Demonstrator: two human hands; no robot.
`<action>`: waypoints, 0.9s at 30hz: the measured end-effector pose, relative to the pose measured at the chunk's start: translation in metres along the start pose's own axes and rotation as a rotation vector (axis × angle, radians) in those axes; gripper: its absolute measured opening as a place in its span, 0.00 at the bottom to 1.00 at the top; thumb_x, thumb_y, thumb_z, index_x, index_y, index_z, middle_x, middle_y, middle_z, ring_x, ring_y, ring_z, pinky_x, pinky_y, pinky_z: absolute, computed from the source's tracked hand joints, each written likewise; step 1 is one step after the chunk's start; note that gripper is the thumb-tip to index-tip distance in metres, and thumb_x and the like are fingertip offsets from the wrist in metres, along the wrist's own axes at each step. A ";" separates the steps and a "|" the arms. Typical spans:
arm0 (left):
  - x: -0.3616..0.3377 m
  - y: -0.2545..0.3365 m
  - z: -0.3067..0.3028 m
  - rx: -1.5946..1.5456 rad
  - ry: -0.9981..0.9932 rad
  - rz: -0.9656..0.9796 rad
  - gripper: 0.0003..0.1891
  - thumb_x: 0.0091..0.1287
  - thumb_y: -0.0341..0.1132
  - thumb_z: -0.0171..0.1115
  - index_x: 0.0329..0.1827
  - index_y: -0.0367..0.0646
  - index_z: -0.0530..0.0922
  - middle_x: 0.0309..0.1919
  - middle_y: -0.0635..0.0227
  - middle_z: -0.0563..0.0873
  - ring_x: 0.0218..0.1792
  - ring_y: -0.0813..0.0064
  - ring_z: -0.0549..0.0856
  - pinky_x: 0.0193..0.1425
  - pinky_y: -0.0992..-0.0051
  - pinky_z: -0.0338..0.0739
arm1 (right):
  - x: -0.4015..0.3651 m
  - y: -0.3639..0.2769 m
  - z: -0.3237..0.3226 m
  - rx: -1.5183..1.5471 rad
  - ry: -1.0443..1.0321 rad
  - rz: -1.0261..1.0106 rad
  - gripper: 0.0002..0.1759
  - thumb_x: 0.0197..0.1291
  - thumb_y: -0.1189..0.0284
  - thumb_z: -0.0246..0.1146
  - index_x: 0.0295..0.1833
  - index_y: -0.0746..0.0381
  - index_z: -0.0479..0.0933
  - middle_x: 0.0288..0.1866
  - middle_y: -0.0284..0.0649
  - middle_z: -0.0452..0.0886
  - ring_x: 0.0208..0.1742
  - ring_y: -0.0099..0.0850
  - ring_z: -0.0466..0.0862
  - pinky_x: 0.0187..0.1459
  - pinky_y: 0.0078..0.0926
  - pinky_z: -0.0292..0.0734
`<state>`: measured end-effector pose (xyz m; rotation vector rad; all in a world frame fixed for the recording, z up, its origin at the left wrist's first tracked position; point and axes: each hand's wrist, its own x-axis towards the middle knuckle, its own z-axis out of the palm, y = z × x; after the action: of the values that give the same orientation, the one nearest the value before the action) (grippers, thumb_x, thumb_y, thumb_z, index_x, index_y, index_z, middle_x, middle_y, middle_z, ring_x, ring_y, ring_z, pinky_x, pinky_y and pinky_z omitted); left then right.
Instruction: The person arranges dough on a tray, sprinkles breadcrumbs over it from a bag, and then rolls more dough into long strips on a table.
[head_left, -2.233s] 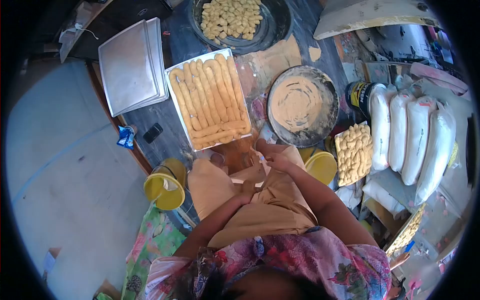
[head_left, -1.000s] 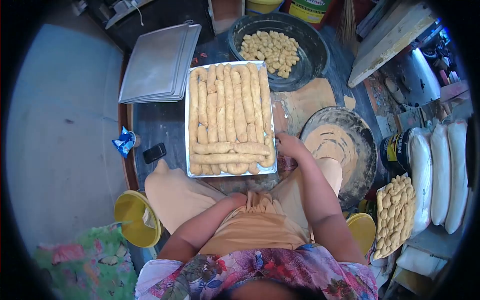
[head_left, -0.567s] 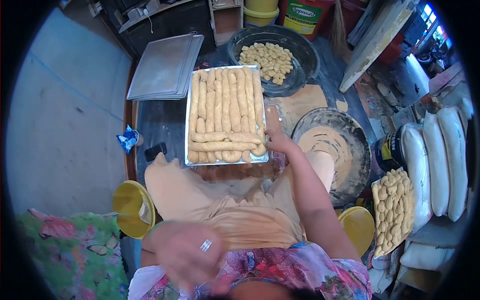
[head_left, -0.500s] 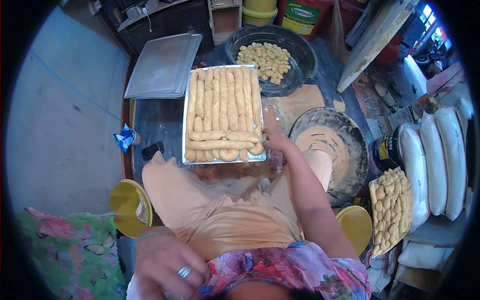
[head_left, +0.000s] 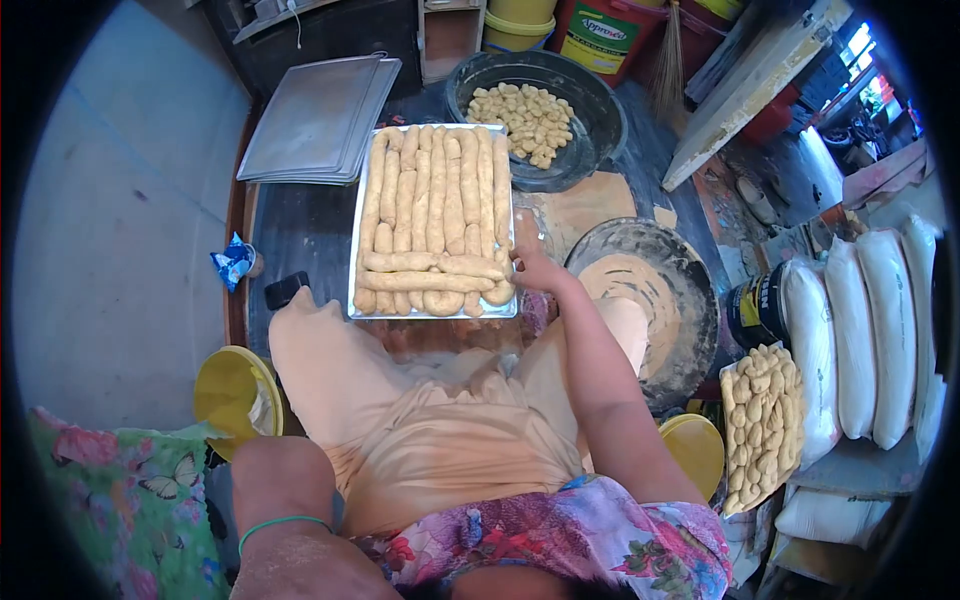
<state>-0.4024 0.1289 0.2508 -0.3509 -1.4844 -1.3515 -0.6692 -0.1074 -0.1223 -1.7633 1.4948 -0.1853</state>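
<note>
A metal tray in front of my lap is packed with long dough rolls. Most run lengthwise, and two lie crosswise near the tray's close end. My right hand is at the tray's right side, its fingers bent over the rim beside the ends of the crosswise rolls. Close to the camera at the bottom left is my left hand, raised near my body below a green wristband. Its fingers are hidden.
A black basin behind the tray holds cut dough pieces. To the right stands a floury basin. Flat metal sheets are stacked at the back left. Yellow buckets flank my legs. A second dough tray sits at the right.
My left hand has come up closer to my body and the camera, its fingers now out of sight. My right hand stays at the tray's edge. The whole view has shifted slightly.
</note>
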 end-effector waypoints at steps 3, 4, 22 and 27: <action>0.004 -0.001 0.002 0.046 0.037 0.005 0.25 0.69 0.29 0.56 0.67 0.63 0.66 0.21 0.69 0.74 0.16 0.78 0.71 0.23 0.78 0.66 | -0.004 -0.004 -0.005 0.014 -0.011 0.005 0.34 0.48 0.63 0.68 0.62 0.65 0.73 0.57 0.55 0.80 0.59 0.46 0.80 0.61 0.36 0.73; 0.004 -0.003 0.005 0.068 0.073 0.015 0.25 0.68 0.29 0.56 0.67 0.62 0.66 0.21 0.69 0.74 0.16 0.79 0.71 0.22 0.78 0.66 | -0.003 -0.003 -0.005 0.008 -0.005 -0.004 0.34 0.48 0.62 0.68 0.62 0.65 0.73 0.57 0.55 0.80 0.59 0.46 0.80 0.61 0.36 0.73; 0.005 -0.005 -0.033 -0.043 -0.274 0.096 0.20 0.67 0.23 0.50 0.61 0.50 0.70 0.26 0.65 0.77 0.18 0.80 0.74 0.24 0.77 0.72 | 0.007 0.007 0.001 0.016 -0.002 -0.042 0.33 0.49 0.63 0.68 0.61 0.64 0.73 0.56 0.54 0.80 0.58 0.47 0.79 0.59 0.36 0.73; -0.002 0.007 -0.032 0.108 -0.281 0.103 0.17 0.67 0.27 0.53 0.57 0.53 0.73 0.29 0.66 0.79 0.20 0.78 0.76 0.30 0.75 0.75 | 0.009 0.008 0.002 0.036 0.010 -0.069 0.33 0.49 0.63 0.69 0.61 0.66 0.72 0.54 0.54 0.80 0.56 0.46 0.80 0.58 0.36 0.74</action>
<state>-0.3805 0.1043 0.2474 -0.5579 -1.7384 -1.1694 -0.6719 -0.1138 -0.1321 -1.7890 1.4297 -0.2549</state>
